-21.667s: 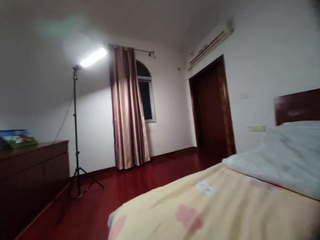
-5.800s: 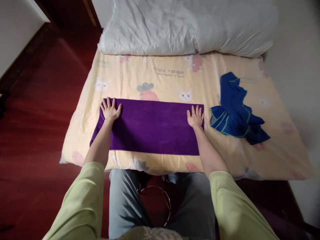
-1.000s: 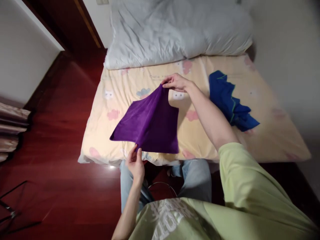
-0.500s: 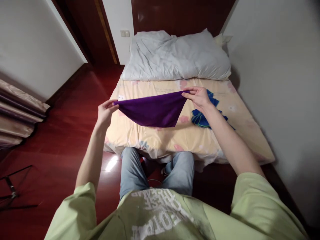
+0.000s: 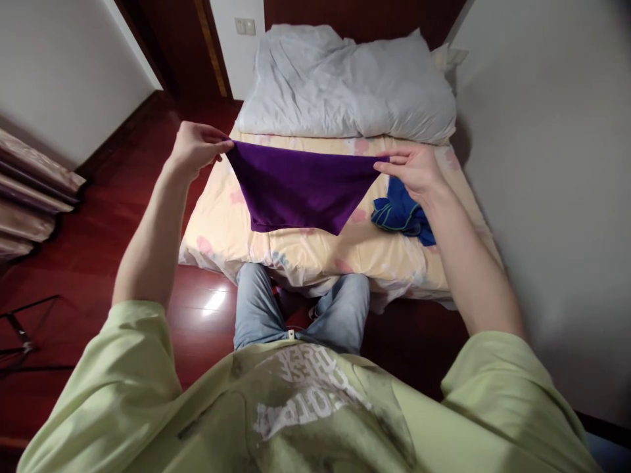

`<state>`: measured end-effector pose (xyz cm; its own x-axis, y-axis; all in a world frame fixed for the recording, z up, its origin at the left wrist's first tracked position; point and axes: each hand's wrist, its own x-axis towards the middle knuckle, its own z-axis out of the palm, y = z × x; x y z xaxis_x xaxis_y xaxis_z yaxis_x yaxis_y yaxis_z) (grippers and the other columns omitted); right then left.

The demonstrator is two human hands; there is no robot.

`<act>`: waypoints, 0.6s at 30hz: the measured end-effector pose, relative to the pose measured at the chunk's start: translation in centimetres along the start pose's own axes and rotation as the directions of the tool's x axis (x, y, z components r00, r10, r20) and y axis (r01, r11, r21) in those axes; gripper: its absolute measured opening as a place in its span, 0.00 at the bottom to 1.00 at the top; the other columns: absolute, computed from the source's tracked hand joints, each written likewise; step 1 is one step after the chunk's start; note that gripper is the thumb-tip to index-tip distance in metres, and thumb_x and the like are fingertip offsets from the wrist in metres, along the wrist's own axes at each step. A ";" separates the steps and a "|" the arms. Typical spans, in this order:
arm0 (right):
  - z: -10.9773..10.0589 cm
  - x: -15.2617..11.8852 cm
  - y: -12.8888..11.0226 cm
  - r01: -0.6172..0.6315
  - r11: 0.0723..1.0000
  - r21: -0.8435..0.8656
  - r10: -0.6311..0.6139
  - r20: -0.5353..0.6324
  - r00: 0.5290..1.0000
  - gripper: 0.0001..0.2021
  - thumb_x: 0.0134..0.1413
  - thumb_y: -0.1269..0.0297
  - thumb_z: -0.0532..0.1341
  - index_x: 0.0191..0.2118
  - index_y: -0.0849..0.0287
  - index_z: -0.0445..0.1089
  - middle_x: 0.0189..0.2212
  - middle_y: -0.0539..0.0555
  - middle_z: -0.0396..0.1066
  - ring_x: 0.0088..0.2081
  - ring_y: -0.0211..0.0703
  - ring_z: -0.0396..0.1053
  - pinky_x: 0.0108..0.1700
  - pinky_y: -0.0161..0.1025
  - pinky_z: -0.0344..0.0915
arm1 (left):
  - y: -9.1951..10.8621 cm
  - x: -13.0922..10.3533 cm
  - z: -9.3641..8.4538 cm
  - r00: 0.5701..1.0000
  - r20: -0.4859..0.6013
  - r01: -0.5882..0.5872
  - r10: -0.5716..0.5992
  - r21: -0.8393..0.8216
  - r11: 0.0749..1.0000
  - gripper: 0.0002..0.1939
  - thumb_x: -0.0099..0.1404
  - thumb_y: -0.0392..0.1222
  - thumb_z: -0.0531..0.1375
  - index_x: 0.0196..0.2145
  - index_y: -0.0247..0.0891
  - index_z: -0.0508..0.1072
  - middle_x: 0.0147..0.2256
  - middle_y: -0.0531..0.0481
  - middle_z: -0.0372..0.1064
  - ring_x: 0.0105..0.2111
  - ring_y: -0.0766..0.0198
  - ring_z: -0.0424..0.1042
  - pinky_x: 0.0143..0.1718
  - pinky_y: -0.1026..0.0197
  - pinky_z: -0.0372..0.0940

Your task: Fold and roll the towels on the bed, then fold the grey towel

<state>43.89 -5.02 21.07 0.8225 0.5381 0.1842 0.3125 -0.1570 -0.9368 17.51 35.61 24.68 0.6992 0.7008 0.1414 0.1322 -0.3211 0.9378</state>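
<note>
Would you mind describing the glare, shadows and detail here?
In the head view, white glare shows on the glossy dark-red floor, left of the blue denim jeans; same head view, a shadow falls on the white wall beside the crumpled grey-white bedding; the purple fabric cloth between left hand and right hand shows little surface detail.

I count one left hand [image 5: 196, 148] and one right hand [image 5: 412, 171], making two. There is one purple cloth [image 5: 300, 187] and one blue bundle [image 5: 403, 211], though I can't tell how many pieces make it up. I also count one bed [image 5: 211, 226], one headboard [image 5: 369, 16], one grey-white heap of bedding [image 5: 335, 85], one door [image 5: 172, 39], one striped curtain [image 5: 32, 190], two jean legs [image 5: 259, 302] and one green shirt [image 5: 434, 427].
</note>
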 end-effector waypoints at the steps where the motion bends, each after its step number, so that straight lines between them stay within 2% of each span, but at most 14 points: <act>1: -0.2 -0.1 0.0 -0.033 0.999 -0.005 0.033 0.004 0.999 0.22 0.44 0.60 0.84 0.43 0.55 0.79 0.35 0.55 0.81 0.42 0.53 0.82 0.45 0.51 0.84 | 0.0 0.0 0.0 0.998 0.035 0.044 -0.044 0.011 0.999 0.08 0.65 0.28 0.75 0.38 0.26 0.80 0.24 0.51 0.73 0.30 0.67 0.71 0.49 0.51 0.73; 4: -0.3 0.2 0.2 -0.132 0.991 0.002 0.132 0.015 0.991 0.22 0.43 0.61 0.85 0.42 0.55 0.78 0.32 0.55 0.79 0.37 0.52 0.82 0.40 0.48 0.84 | -0.7 0.8 0.8 0.986 0.119 0.129 -0.121 -0.063 0.990 0.07 0.68 0.28 0.74 0.40 0.24 0.79 0.29 0.46 0.76 0.33 0.64 0.75 0.53 0.46 0.74; 7: 0.0 1.7 0.9 -0.202 0.978 0.046 0.202 0.017 0.979 0.19 0.48 0.60 0.84 0.38 0.56 0.76 0.30 0.55 0.78 0.37 0.53 0.83 0.41 0.46 0.83 | -2.0 3.0 2.2 0.975 0.162 0.181 -0.152 -0.189 0.965 0.12 0.69 0.34 0.76 0.41 0.24 0.78 0.31 0.47 0.76 0.36 0.67 0.75 0.57 0.47 0.73; 10: 0.4 3.7 2.2 -0.240 0.966 0.090 0.245 -0.046 0.968 0.18 0.51 0.56 0.82 0.35 0.57 0.75 0.28 0.55 0.76 0.36 0.52 0.83 0.38 0.44 0.83 | -3.1 5.8 3.8 0.970 0.156 0.219 -0.189 -0.207 0.954 0.12 0.75 0.39 0.72 0.43 0.26 0.77 0.32 0.50 0.75 0.37 0.70 0.71 0.55 0.50 0.71; 14: 0.6 5.8 4.5 -0.183 0.977 0.107 0.198 -0.154 0.968 0.20 0.44 0.54 0.85 0.33 0.56 0.77 0.27 0.52 0.76 0.33 0.46 0.80 0.32 0.38 0.80 | -3.6 8.3 6.0 0.984 0.067 0.174 -0.166 -0.139 0.975 0.05 0.76 0.35 0.69 0.40 0.31 0.78 0.28 0.55 0.72 0.35 0.72 0.67 0.50 0.55 0.67; 18: 0.8 6.0 6.6 -0.131 0.980 0.153 0.161 -0.208 0.965 0.18 0.41 0.57 0.85 0.31 0.55 0.77 0.28 0.51 0.77 0.33 0.44 0.78 0.32 0.38 0.80 | -4.3 8.9 7.8 0.982 0.054 0.185 -0.179 -0.154 0.970 0.03 0.73 0.31 0.69 0.39 0.32 0.79 0.25 0.56 0.67 0.32 0.71 0.63 0.46 0.57 0.65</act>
<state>50.54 -2.19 15.81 0.9427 0.3218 0.0885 0.1260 -0.0975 -0.9872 28.63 38.26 19.48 0.7013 0.7113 -0.0460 0.1493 -0.0835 0.9853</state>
